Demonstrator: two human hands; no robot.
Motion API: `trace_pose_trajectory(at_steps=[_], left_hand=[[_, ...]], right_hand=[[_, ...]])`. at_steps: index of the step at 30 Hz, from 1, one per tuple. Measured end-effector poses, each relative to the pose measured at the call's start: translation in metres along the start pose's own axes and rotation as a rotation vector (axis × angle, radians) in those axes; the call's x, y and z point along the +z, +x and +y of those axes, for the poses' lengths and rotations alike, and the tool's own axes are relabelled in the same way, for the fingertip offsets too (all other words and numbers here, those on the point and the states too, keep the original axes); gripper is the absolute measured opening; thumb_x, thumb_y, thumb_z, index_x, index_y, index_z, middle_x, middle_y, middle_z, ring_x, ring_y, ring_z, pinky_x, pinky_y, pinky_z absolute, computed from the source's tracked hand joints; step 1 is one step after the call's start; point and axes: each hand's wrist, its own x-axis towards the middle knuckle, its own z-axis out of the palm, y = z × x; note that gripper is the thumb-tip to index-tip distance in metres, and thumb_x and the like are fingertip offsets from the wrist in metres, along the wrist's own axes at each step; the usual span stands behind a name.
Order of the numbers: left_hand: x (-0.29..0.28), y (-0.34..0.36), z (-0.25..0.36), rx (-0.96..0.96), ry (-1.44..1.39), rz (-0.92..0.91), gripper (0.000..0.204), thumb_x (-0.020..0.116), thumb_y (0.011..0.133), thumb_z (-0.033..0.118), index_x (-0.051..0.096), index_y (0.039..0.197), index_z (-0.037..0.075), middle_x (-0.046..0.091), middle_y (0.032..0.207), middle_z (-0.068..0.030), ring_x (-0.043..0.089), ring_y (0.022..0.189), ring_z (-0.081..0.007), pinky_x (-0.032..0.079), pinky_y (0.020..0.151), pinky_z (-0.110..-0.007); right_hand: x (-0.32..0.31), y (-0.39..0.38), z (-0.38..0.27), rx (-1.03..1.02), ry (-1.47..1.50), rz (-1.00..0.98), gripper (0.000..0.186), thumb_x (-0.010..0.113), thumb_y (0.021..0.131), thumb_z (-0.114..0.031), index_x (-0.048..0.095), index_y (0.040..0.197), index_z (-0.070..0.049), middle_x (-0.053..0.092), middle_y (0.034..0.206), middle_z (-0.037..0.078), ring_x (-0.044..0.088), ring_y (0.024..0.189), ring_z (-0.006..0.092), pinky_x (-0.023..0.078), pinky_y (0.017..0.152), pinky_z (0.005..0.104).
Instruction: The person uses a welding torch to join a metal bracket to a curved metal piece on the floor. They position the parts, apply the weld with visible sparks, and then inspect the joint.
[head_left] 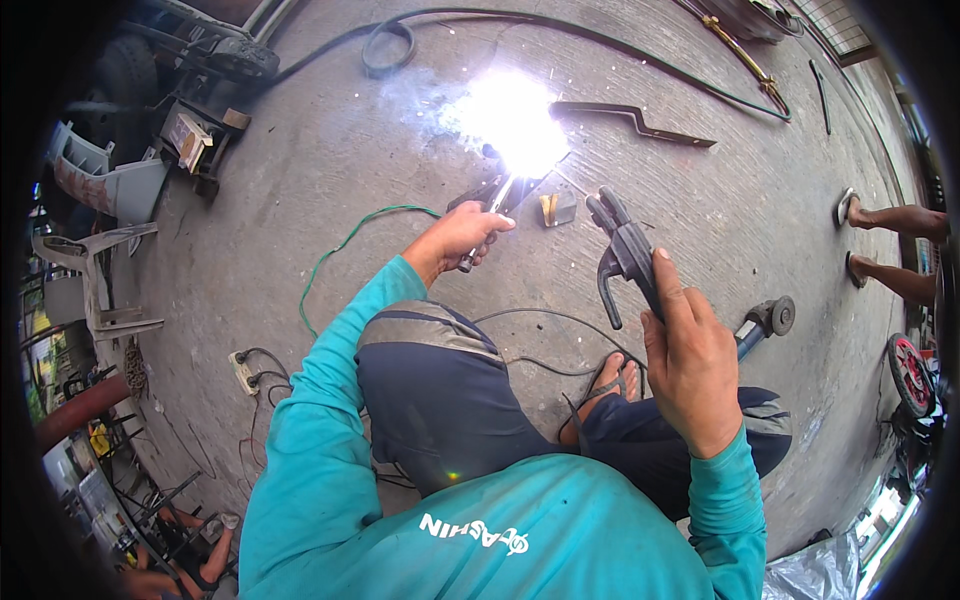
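My right hand [697, 362] is closed round the black handle of a welding electrode holder [632, 252]. A thin welding rod [572, 183] runs from its jaws toward a blinding white welding arc [515, 115]. My left hand [462, 238] grips a slim, shiny metal tool [467, 262], whose far end is lost in the glare, so its kind is unclear. Smoke drifts left of the arc, and the work under it is washed out. A bent flat steel bar [655, 130] reaches right from the glare. Just below the arc sits a small grey block with a yellowish part [557, 209].
An angle grinder [768, 322] lies right of my knee. A green wire [345, 240] and black cable [600, 55] cross the concrete floor. A power outlet [243, 372] and plastic chair [95, 270] are at left. Another person's legs [900, 222] stand at right.
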Motion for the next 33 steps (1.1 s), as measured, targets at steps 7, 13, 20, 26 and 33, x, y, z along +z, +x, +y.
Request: trace_pose_trajectory(at_steps=[7, 13, 20, 26, 33], left_hand=[[-0.0009, 0.0014, -0.0023, -0.003, -0.008, 0.003, 0.024, 0.070, 0.098, 0.025, 0.056, 0.088, 0.009, 0.051, 0.069, 0.0014, 0.049, 0.052, -0.0096, 0.039, 0.045, -0.030], [-0.0030, 0.0057, -0.0068, 0.009, -0.016, -0.009, 0.025, 0.071, 0.097, 0.026, 0.056, 0.087, 0.009, 0.051, 0.069, 0.0014, 0.049, 0.052, -0.0098, 0.039, 0.046, -0.031], [-0.0018, 0.0029, -0.0041, 0.014, -0.004, -0.008, 0.026, 0.072, 0.097, 0.027, 0.055, 0.087, 0.009, 0.052, 0.069, 0.0010, 0.050, 0.053, -0.0098, 0.040, 0.045, -0.030], [-0.0030, 0.0041, -0.0060, 0.018, -0.013, -0.013, 0.025, 0.071, 0.097, 0.026, 0.056, 0.088, 0.008, 0.052, 0.069, 0.0008, 0.050, 0.054, -0.0100, 0.040, 0.046, -0.031], [-0.0027, 0.0043, -0.0051, -0.001, -0.016, -0.011, 0.024, 0.071, 0.098, 0.026, 0.056, 0.090, 0.008, 0.052, 0.071, 0.0008, 0.050, 0.055, -0.0101, 0.041, 0.047, -0.031]], right_hand=[[-0.0012, 0.0011, -0.0012, 0.001, -0.005, -0.008, 0.069, 0.067, 0.094, -0.003, 0.046, 0.160, -0.006, 0.058, 0.089, 0.019, 0.061, 0.073, 0.0376, 0.049, 0.067, 0.0469], [0.0006, 0.0013, -0.0002, -0.005, -0.010, -0.006, 0.069, 0.067, 0.093, -0.002, 0.046, 0.159, -0.006, 0.058, 0.090, 0.019, 0.062, 0.074, 0.0379, 0.050, 0.068, 0.0474], [0.0007, 0.0015, 0.0003, 0.000, 0.007, -0.008, 0.069, 0.067, 0.094, -0.003, 0.046, 0.159, -0.006, 0.060, 0.091, 0.019, 0.063, 0.075, 0.0380, 0.050, 0.068, 0.0473], [0.0007, 0.0017, 0.0003, 0.003, 0.003, -0.012, 0.069, 0.067, 0.094, -0.003, 0.046, 0.160, -0.007, 0.060, 0.091, 0.019, 0.063, 0.075, 0.0380, 0.050, 0.068, 0.0473], [0.0011, 0.0022, -0.0001, 0.010, -0.025, -0.013, 0.069, 0.068, 0.094, -0.004, 0.046, 0.159, -0.006, 0.058, 0.089, 0.019, 0.062, 0.073, 0.0377, 0.050, 0.068, 0.0477]])
